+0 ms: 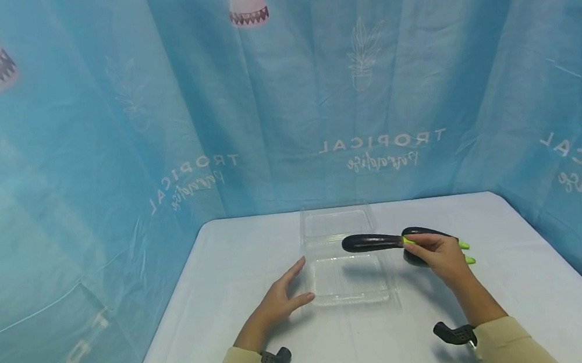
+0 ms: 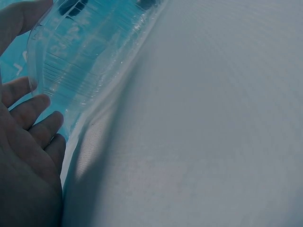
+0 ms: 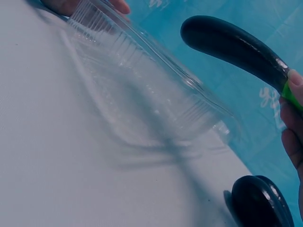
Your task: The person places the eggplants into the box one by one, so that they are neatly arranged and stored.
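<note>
My right hand (image 1: 439,256) pinches a dark, glossy eggplant (image 1: 371,242) by its green stem end and holds it level above the container. Below it, a clear plastic clamshell container (image 1: 350,278) lies with its lid (image 1: 337,222) folded back toward the curtain. My left hand (image 1: 278,301) is at the container's left side, thumb and fingers spread, fingertips right at the rim. In the right wrist view the held eggplant (image 3: 232,47) hangs over the container (image 3: 142,94), its shadow falling across the plastic.
Two more eggplants (image 3: 262,201) with green stems lie on the white table (image 1: 245,250) right of the container, partly hidden by my right hand in the head view. A blue printed curtain (image 1: 285,118) stands around the table's back and sides. Dark straps (image 1: 276,358) sit on both wrists.
</note>
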